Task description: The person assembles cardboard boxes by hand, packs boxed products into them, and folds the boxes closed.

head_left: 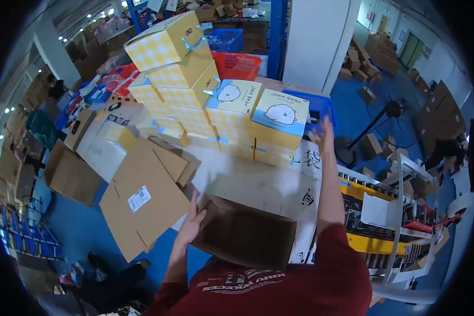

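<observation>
An open brown cardboard box point(247, 227) sits at the table's near edge, against my body, with its inside facing up and nothing visible in it. My left hand point(193, 225) grips its left side. My right hand point(323, 136) is stretched forward with its fingers apart, holding nothing. It is just right of a yellow box with a white bear printed on its lid point(280, 113), beside a blue basket point(321, 100). Whether the fingertips touch either one, I cannot tell. A similar bear-printed box point(234, 97) stands to the left.
Yellow checked boxes point(168, 45) are stacked high at the back left. A flattened carton with a white label point(142, 203) leans left of the open box. Behind the stacks is a red basket point(238, 64). A roller conveyor point(371, 242) stands on the right.
</observation>
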Demonstrator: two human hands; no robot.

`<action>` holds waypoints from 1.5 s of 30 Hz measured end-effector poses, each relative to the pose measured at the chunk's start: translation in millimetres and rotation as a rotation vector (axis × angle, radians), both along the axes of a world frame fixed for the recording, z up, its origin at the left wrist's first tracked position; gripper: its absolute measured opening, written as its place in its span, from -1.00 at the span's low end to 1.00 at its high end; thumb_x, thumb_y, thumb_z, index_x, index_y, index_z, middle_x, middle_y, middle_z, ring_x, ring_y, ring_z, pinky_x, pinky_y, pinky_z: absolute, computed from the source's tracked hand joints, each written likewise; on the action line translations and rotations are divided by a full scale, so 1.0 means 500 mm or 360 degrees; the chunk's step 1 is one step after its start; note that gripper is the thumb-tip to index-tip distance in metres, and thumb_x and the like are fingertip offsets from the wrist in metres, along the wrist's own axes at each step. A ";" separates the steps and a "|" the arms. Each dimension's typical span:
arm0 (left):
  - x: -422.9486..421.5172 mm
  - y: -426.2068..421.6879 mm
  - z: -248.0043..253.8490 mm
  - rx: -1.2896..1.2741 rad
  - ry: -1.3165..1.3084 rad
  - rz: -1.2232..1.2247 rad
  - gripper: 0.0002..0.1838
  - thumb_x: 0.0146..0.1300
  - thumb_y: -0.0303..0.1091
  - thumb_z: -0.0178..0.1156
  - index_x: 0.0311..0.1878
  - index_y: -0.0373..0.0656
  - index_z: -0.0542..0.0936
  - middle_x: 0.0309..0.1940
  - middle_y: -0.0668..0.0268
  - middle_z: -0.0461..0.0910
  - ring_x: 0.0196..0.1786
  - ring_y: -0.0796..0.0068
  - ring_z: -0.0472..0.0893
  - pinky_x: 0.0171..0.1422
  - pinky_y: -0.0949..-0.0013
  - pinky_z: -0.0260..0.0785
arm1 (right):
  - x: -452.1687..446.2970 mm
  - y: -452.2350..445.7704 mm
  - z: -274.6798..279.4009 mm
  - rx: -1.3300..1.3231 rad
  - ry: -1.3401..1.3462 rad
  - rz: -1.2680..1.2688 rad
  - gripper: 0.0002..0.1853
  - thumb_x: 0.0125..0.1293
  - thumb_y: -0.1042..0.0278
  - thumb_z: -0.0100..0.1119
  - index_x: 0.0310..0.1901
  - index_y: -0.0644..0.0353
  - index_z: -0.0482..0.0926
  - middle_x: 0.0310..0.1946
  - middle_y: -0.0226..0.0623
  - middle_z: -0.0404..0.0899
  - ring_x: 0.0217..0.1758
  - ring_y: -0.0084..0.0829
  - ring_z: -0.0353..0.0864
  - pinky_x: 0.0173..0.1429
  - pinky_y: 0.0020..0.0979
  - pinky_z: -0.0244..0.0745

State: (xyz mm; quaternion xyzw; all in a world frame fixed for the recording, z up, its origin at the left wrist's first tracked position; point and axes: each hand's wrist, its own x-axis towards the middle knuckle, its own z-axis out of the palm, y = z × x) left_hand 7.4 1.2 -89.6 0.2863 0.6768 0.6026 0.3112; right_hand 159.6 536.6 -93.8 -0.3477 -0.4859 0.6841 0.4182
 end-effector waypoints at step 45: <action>0.101 0.154 0.012 -0.0026 0.1951 -0.0625 -0.36 0.16 -0.25 0.35 0.38 -0.07 0.57 0.37 0.07 0.44 0.54 -0.19 0.22 0.60 -0.16 0.03 | 0.326 -0.697 0.191 0.1749 -0.1593 0.0915 0.01 0.22 -0.36 0.35 0.47 0.33 0.37 0.56 0.26 0.13 0.61 0.19 0.15 0.58 0.29 -0.02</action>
